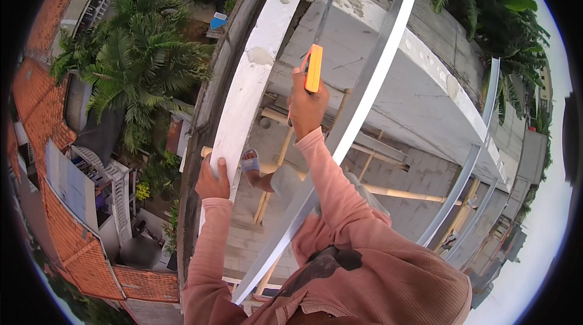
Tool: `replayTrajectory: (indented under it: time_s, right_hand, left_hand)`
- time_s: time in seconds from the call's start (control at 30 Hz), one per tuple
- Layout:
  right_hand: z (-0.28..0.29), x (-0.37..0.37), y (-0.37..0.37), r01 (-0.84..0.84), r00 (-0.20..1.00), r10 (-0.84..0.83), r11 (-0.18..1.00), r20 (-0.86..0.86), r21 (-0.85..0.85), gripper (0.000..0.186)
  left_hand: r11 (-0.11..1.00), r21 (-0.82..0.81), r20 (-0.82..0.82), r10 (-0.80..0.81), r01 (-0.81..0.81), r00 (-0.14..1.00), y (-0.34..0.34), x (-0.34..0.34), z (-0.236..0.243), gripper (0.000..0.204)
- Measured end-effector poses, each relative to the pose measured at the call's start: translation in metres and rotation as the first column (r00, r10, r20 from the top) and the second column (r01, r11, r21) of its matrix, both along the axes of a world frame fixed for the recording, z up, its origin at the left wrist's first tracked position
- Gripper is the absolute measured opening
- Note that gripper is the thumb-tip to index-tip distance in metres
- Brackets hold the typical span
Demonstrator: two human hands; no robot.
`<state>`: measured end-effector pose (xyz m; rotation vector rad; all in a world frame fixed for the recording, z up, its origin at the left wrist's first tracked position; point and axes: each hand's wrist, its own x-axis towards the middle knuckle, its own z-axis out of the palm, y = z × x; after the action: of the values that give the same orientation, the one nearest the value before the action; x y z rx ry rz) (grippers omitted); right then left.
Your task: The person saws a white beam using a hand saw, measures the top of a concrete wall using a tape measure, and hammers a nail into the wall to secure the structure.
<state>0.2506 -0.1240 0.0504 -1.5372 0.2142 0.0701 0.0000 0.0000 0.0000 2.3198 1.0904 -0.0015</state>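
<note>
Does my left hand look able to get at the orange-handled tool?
Probably yes: nothing visibly blocks the way between your left hand, resting on the white wall top, and the orange-handled tool. Your right hand grips it, though, leaving only part of it free.

Seen from the head view, a person in salmon-coloured sleeves works high above neighbouring orange-tiled roofs (pixel 91 269) and a green palm (pixel 130 64). The right hand (pixel 308 101) grips an orange-handled tool (pixel 313 70) whose long, narrow grey blade points away. The left hand (pixel 212 180) lies over the edge of a white wall top (pixel 240 106). A silver metal beam (pixel 363 100) slants beside the right arm; below, a sandalled foot (pixel 249 163) shows near bamboo poles (pixel 284 146).
</note>
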Motion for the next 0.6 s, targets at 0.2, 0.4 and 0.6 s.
replayTrajectory:
  time_s: [0.2, 0.4, 0.6]
  right_hand:
    - [0.015, 0.005, -0.006, 0.018, 0.997, -0.014, 0.999, -0.080, 0.043, 0.028]
    - [0.009, 0.006, -0.003, 0.002, 0.999, -0.003, 1.000, -0.052, -0.028, 0.027]
    - [0.011, 0.005, 0.002, -0.007, 0.997, 0.013, 0.997, -0.081, 0.076, 0.026]
  left_hand:
    - [0.997, 0.077, 0.168, -0.033, 0.021, 0.985, -0.010, 0.007, -0.013, 0.051]
    - [0.997, 0.061, 0.126, -0.052, 0.045, 0.991, -0.007, 0.000, -0.013, 0.050]
    - [0.994, 0.099, 0.151, -0.056, 0.041, 0.987, -0.006, 0.000, -0.010, 0.048]
